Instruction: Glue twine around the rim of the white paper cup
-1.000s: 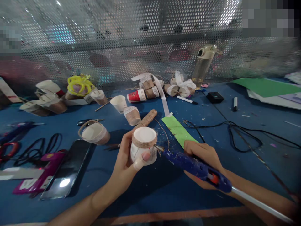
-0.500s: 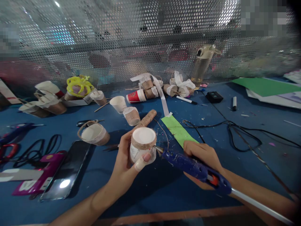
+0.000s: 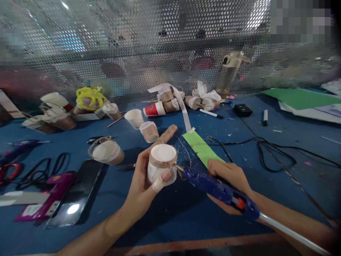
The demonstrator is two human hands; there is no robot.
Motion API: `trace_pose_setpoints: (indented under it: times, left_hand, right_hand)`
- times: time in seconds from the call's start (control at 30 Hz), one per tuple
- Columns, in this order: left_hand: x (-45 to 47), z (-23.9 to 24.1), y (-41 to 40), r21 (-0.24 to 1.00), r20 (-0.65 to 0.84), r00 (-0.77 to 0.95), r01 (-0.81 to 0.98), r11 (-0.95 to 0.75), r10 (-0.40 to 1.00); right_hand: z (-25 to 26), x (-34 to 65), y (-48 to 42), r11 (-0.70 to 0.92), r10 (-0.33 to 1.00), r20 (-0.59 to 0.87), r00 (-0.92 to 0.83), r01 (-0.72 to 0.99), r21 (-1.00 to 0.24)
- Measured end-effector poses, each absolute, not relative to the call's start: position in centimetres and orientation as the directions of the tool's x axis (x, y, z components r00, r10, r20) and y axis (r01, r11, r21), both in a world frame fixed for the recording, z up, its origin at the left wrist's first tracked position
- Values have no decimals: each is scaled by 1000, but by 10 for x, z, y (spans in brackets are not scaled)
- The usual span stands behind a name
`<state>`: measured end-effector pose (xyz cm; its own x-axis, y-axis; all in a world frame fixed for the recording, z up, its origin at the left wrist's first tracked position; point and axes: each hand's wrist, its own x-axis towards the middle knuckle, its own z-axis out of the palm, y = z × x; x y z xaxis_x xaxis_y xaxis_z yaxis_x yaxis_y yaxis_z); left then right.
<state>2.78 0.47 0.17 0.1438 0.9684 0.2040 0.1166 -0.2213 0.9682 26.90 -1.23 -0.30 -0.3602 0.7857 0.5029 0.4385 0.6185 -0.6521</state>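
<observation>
My left hand point(image 3: 145, 183) is wrapped round a small white paper cup point(image 3: 157, 173) with brown twine wound near its upturned base. In my right hand point(image 3: 230, 177) is a blue hot glue gun point(image 3: 213, 186), a long glue stick poking out of its rear. The metal nozzle points left and meets, or nearly meets, the twine band at the cup's right side. A roll of twine point(image 3: 167, 134) lies behind the cup, and a loose strand trails from it. Beside the right hand lies a green paper strip point(image 3: 201, 147).
A twine-handled cup point(image 3: 108, 151), a phone point(image 3: 77, 193) and a purple tool point(image 3: 49, 199) lie to the left. Several wrapped cups, red paper cups point(image 3: 154, 109) and a bottle point(image 3: 229, 74) stand along the perforated screen point(image 3: 170, 46). A black cable point(image 3: 277, 145) runs across the right.
The glue gun has shifted very slightly, its rear end moving a little left. Both hands keep almost the same place and grip.
</observation>
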Motion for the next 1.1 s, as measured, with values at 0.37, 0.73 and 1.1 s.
trace_pose_setpoints:
  times: [0.37, 0.73, 1.1]
  left_hand:
    - [25, -4, 6, 989, 149, 167, -12, -150, 975]
    - [25, -9, 5, 991, 60, 214, -130, -33, 975]
    - [25, -6, 8, 962, -12, 247, -263, 79, 969]
  right_hand:
    - [-3, 272, -11, 590, 807, 484, -338, 440, -677]
    - [-5, 268, -12, 625, 780, 510, -363, 423, -656]
    - [-5, 270, -10, 626, 780, 522, -346, 416, -659]
